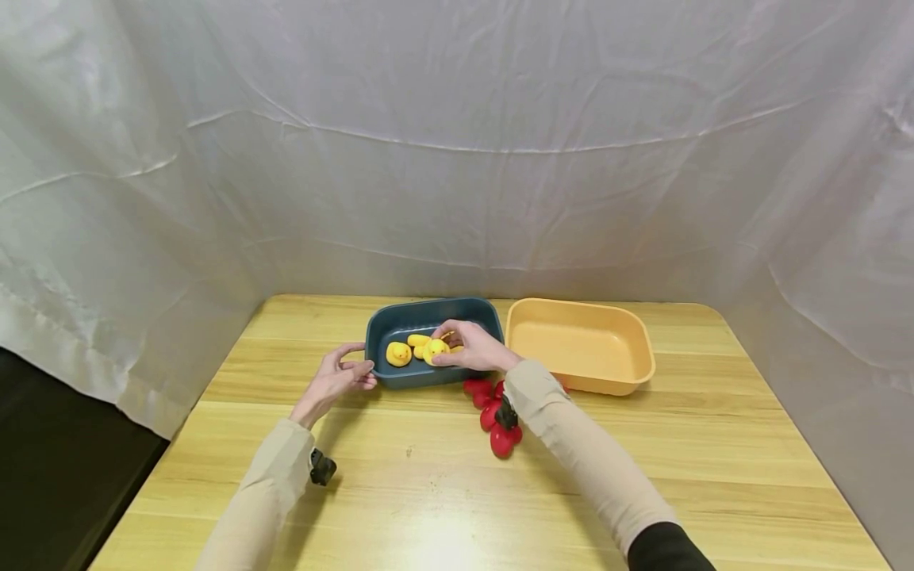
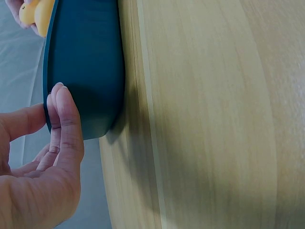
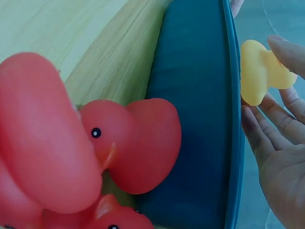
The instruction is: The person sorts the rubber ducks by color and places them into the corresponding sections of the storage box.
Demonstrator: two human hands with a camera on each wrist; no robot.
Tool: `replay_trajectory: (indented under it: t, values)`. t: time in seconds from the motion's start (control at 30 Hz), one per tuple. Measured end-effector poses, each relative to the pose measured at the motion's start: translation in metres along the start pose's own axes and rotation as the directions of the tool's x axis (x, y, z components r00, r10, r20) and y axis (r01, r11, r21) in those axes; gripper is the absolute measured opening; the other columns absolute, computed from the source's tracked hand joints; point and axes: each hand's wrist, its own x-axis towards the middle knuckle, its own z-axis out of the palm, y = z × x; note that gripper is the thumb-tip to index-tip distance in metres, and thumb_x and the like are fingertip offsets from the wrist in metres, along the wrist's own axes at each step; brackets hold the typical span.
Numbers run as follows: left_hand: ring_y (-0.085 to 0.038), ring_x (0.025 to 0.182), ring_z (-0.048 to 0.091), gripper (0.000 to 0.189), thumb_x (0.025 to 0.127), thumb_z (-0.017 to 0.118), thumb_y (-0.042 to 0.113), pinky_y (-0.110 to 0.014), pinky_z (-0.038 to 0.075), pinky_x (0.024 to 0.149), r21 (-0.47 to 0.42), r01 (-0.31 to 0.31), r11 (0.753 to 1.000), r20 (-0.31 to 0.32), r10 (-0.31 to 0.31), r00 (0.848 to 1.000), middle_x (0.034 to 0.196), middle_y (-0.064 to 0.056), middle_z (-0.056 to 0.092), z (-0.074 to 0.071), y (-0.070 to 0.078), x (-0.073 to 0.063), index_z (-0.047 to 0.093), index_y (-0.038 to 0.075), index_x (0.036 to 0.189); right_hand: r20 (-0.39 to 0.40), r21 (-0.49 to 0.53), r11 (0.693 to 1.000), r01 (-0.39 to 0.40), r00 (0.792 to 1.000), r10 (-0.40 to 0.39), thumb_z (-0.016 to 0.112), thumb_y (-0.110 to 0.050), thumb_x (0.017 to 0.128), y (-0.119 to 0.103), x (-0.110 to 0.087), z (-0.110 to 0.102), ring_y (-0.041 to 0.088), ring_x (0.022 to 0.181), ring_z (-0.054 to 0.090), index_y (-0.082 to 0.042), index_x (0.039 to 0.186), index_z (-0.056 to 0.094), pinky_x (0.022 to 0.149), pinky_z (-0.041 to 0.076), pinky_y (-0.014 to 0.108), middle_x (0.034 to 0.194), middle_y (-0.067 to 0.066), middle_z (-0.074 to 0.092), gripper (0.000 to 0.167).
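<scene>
Yellow duck (image 1: 435, 351) held over the blue bin (image 1: 427, 378), toward the right half of it; both wrist views show the duck rising above the rim. Right hand (image 1: 473, 346) has hold of it, thumb on one side and fingers on the other, parted only by the duck's width. Whether this duck touches those below: cannot tell.

Left hand (image 1: 337, 381) at the bin's left end, near corner: thumb and fingers bent about the rim, pinching the wall between them. Outer wall smooth, bin standing upright on the table (image 1: 407, 507).

Inside the bin, more yellow ducks. One (image 1: 398, 354) sits upright near the left end, apart from the rest; others lie bunched to its right, partly hidden by the right hand, so no sure count.

Red ducks (image 1: 503, 442) in a loose cluster on the table, near side of the bin, partly under the line of the right forearm. Right wrist view has them close: one with black-and-white eye and orange beak, another tipped over beside it. Exact number hidden.

Orange bin (image 1: 581, 337) just right of the blue one, its floor bare where visible. Pale curtain (image 1: 500, 182) behind, on the far side. Beige sleeves (image 1: 571, 428) on both arms; small black camera (image 1: 323, 468) at the left wrist.
</scene>
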Motion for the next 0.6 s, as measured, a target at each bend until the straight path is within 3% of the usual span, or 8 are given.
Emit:
replay_trajectory:
  t: [0.37,0.6]
  values:
    - [-0.007,0.071,0.070,0.060,0.102,0.054,0.003,-0.025,0.064,0.077,-0.016,-0.001,1.000,0.003,0.001,1.000,0.084,-0.003,0.073,0.001,0.001,-0.001,0.023,-0.011,0.152,-0.001,-0.001,1.000,-0.003,1.000,0.003,0.077,-0.019,0.090,0.004,-0.002,-0.001,0.037,0.125,0.061,0.005,0.125,0.059,0.112,0.049,0.046,0.129,0.023,0.064,0.046]
    - [-0.006,0.070,0.070,0.062,0.101,0.054,0.002,-0.023,0.063,0.075,-0.022,-0.004,1.000,0.003,0.004,1.000,0.083,-0.002,0.072,0.001,0.003,-0.002,0.022,-0.011,0.152,-0.040,0.045,0.998,0.034,0.999,-0.032,0.077,-0.014,0.089,0.005,-0.014,-0.008,0.040,0.124,0.060,0.008,0.124,0.058,0.111,0.049,0.050,0.128,0.027,0.063,0.046]
